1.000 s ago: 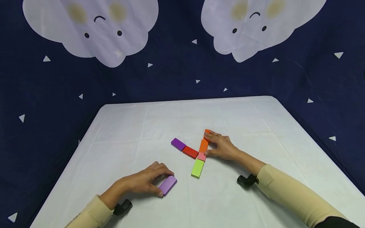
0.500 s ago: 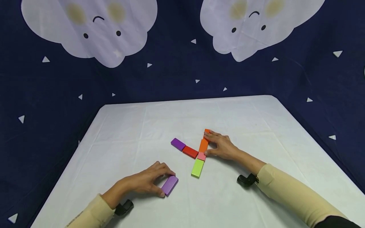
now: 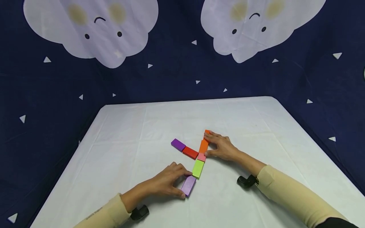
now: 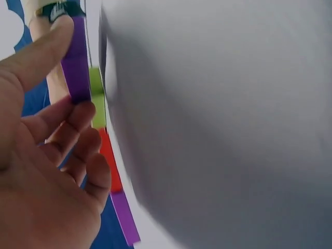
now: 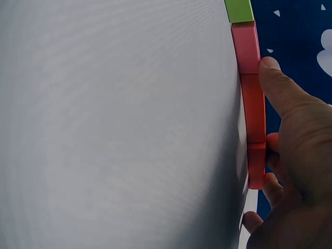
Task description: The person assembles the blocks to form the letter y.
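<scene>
My left hand (image 3: 168, 181) pinches a light purple block (image 3: 188, 186) between thumb and fingertips at its two ends. In the left wrist view the thumb is on one end of that purple block (image 4: 76, 62) and a fingertip on the other. The block's upper end lies close by the lower end of a lime green block (image 3: 198, 168); whether they touch I cannot tell. Above the green block the row continues with a pink block (image 3: 201, 157) and two orange blocks (image 3: 203, 146). My right hand (image 3: 223, 147) rests along the row, thumb by the pink block, fingertips on the upper orange one.
A red block (image 3: 190, 152) branches off the row at the pink block, up to the left, followed by a darker purple block (image 3: 178, 145). All lie on a white-covered table (image 3: 137, 120). Behind it hangs a dark blue cloth (image 3: 171, 76) with clouds and triangles.
My left hand has slid the light purple block to the right, from apart on the table to the lower end of the green block. The right hand and the other blocks have stayed put.
</scene>
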`<action>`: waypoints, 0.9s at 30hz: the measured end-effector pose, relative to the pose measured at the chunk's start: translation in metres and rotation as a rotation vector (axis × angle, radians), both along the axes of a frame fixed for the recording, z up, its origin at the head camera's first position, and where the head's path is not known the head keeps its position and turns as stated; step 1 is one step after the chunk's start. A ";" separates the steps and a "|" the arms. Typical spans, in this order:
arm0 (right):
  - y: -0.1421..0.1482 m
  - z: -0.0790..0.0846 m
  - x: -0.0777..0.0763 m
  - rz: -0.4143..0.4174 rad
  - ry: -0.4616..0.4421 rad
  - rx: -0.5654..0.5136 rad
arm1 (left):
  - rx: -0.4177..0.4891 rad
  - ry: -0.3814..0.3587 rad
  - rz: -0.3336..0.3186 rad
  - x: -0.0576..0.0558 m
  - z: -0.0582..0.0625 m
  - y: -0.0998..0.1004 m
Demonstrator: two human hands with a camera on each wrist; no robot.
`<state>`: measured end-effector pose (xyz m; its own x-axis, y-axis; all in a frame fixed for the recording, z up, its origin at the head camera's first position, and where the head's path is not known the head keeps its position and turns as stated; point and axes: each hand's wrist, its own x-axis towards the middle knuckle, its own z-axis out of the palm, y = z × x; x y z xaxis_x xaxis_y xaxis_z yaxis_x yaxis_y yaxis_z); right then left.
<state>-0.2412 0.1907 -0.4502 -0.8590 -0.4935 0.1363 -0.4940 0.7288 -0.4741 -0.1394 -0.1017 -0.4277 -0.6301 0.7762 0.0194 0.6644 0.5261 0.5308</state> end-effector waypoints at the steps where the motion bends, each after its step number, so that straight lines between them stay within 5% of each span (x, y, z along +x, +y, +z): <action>1: 0.000 0.000 0.000 0.001 0.003 -0.002 | -0.009 0.004 0.000 0.001 0.000 0.002; 27: 0.000 0.002 0.002 0.008 0.000 -0.011 | -0.089 0.075 0.017 0.008 0.003 0.008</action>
